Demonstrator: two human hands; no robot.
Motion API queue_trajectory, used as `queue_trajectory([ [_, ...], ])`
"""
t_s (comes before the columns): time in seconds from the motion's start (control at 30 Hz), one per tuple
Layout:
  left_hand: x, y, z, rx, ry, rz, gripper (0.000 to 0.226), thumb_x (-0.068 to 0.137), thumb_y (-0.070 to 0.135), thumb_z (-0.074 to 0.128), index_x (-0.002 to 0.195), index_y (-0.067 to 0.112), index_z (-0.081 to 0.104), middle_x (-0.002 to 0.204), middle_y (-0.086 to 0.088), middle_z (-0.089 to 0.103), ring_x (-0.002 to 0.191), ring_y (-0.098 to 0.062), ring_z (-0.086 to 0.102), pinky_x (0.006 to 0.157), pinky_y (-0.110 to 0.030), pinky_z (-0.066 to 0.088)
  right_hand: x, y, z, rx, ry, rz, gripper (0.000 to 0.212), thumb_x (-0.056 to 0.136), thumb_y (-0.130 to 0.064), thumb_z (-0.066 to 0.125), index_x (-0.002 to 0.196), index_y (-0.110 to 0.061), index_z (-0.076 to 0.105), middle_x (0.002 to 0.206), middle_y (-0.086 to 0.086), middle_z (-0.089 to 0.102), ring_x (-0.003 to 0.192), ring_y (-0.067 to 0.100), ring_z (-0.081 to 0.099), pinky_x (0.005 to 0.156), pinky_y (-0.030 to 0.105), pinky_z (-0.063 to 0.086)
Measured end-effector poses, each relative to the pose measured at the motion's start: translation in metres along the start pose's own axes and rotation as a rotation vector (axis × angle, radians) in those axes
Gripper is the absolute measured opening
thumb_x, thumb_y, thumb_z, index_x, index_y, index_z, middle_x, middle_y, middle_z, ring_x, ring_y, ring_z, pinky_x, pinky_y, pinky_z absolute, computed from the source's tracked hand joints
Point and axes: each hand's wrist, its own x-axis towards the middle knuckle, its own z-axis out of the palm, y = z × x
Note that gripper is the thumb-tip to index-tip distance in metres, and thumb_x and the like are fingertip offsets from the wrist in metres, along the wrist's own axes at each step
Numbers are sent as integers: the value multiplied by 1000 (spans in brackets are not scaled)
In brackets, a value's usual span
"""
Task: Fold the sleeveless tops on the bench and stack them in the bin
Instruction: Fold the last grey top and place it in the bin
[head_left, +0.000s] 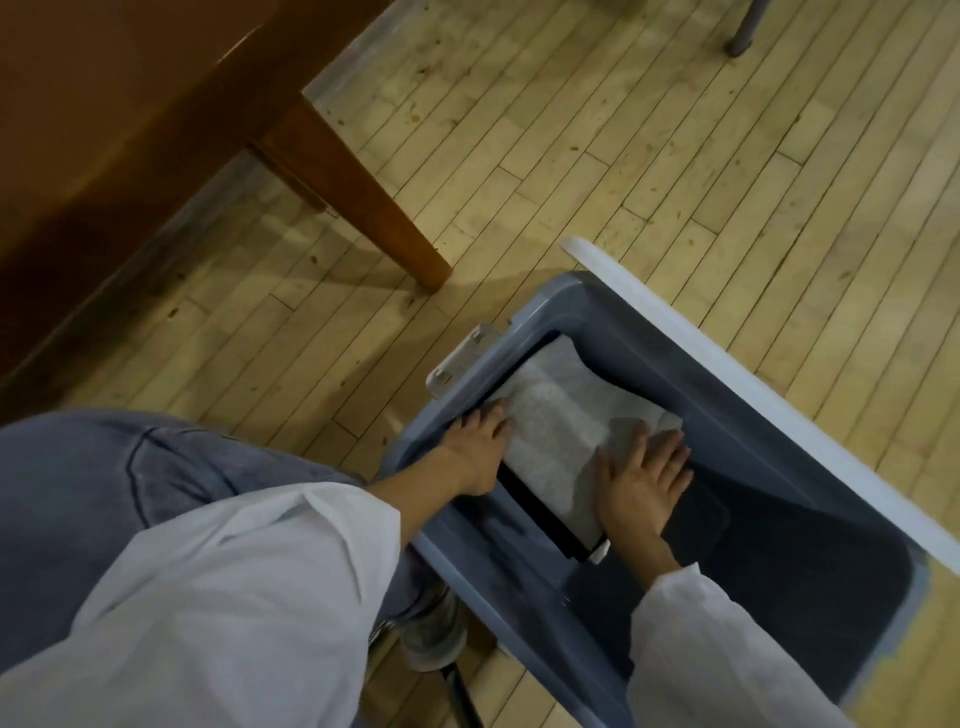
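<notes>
A folded light grey sleeveless top (558, 421) lies inside the blue-grey plastic bin (524, 312) on the floor, on top of a dark folded garment whose edge (545, 525) shows beneath it. My left hand (480, 447) reaches over the bin's near rim and touches the top's left edge. Flat on the top's right corner lies my right hand (647, 480), fingers spread and pressing down. The brown wooden bench (130, 130) stands at the upper left; no tops show on the part in view.
The bin's white lid (727, 358) leans along its far side. A bench leg (363, 208) comes down on the wooden plank floor near the bin. My knee in blue jeans (130, 478) and a shoe (434, 629) are beside the bin. A chair leg (737, 41) is far right.
</notes>
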Motion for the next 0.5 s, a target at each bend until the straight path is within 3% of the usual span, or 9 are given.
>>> queue_trajectory([
  [0.07, -6, -1, -11, -140, -4, -14, 70, 91, 16, 49, 151, 12, 12, 158, -13, -13, 144, -33, 3, 118, -42, 12, -3, -15, -22, 33, 113, -135, 54, 96, -28, 49, 144, -7, 34, 156, 24, 12, 145, 38, 2, 117, 55, 4],
  [0.13, -13, 0, -23, -234, 10, -14, 61, 93, 18, 48, 148, 11, 22, 158, -12, -11, 144, -33, 7, 115, -41, 16, -15, -31, -42, 161, 327, -393, 38, 87, -10, 61, 124, -4, 56, 145, 22, 38, 142, 38, 19, 113, 58, 23],
  [0.23, -23, 6, -45, -327, 102, -8, 55, 94, 24, 48, 143, 7, 30, 157, -14, 2, 139, -35, 21, 111, -41, 28, -24, -55, -88, 252, 612, -648, 26, 86, -2, 59, 112, -5, 64, 132, 17, 53, 135, 33, 34, 111, 47, 33],
  [0.3, -25, 13, -60, -440, 164, -20, 52, 93, 23, 49, 141, 7, 37, 152, -14, 17, 129, -34, 36, 102, -38, 38, -13, -66, -120, 221, 692, -629, 27, 90, -7, 55, 116, -5, 61, 132, 17, 53, 133, 34, 36, 112, 44, 31],
  [0.37, -28, 20, -71, -587, 228, -18, 36, 93, 17, 47, 127, 4, 51, 136, -13, 37, 113, -30, 48, 89, -36, 42, 7, -73, -140, 165, 619, -514, 35, 94, -17, 52, 126, -4, 54, 136, 19, 49, 133, 38, 36, 111, 48, 31],
  [0.43, -32, 24, -76, -694, 275, -13, 24, 94, 12, 44, 114, 7, 58, 116, -9, 46, 102, -26, 53, 78, -31, 42, 21, -78, -150, 96, 437, -429, 45, 98, -28, 48, 135, -3, 45, 137, 20, 48, 127, 40, 42, 108, 49, 31],
  [0.5, -37, 22, -74, -773, 272, -14, 33, 95, 12, 45, 126, 9, 56, 123, -6, 51, 110, -27, 55, 74, -24, 43, 31, -82, -157, 82, 318, -375, 48, 100, -33, 40, 139, -4, 40, 137, 16, 49, 124, 37, 45, 107, 44, 31],
])
